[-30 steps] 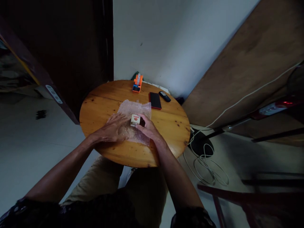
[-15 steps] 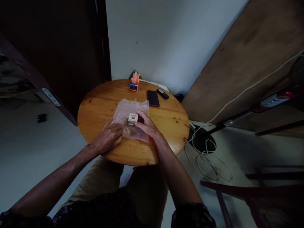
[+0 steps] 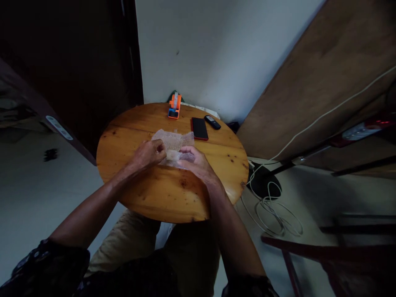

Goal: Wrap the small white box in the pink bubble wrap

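Observation:
A sheet of clear bubble wrap (image 3: 172, 140) lies on the round wooden table (image 3: 148, 196), its near part folded up over a small box. The box shows only as a pale shape beneath the plastic. At the left side of the fold, my left hand (image 3: 150, 153) is closed with its fingertips pinching the wrap. My right hand (image 3: 199, 164) curls round the right end of the covered bundle, thumb on the near side and fingers on the far side, gripping the wrap.
Toward the wall stands an orange and blue tape dispenser (image 3: 175, 106). Right of the wrap lie a dark flat case with a red edge (image 3: 199, 128) and a black phone (image 3: 212, 122). A pale cable (image 3: 272, 210) coils on the floor at the right.
The near part of the bubble wrap has been folded away from me over the white box, which was uncovered before. My left hand has moved up and forward; my right hand stays beside the box.

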Demonstrator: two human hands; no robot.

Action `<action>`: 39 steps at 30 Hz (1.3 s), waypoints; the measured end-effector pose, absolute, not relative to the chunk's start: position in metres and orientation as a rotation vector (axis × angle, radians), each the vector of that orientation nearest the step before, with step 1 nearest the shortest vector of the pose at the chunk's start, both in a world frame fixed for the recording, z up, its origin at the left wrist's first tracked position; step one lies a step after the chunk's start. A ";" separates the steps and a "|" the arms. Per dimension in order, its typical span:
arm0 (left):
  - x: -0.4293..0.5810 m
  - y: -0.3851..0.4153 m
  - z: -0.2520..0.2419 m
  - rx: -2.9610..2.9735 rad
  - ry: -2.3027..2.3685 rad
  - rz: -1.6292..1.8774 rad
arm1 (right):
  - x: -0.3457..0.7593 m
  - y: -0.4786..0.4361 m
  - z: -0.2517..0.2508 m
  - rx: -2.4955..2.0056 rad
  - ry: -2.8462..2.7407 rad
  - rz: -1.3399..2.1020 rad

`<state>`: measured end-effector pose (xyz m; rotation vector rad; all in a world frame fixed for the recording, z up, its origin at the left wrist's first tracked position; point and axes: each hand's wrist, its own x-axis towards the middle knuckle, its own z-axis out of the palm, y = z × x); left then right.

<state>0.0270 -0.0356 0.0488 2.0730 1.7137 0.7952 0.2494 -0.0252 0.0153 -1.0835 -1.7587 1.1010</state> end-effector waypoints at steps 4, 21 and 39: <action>0.014 -0.032 0.043 1.999 1.566 0.809 | 0.243 -0.022 0.008 -1.166 -1.651 1.079; 0.032 -0.023 0.014 1.688 1.252 1.113 | 0.238 -0.029 0.009 -1.148 -1.492 1.237; 0.036 -0.024 0.012 1.714 1.329 1.049 | 0.249 -0.020 0.002 -1.305 -1.587 1.120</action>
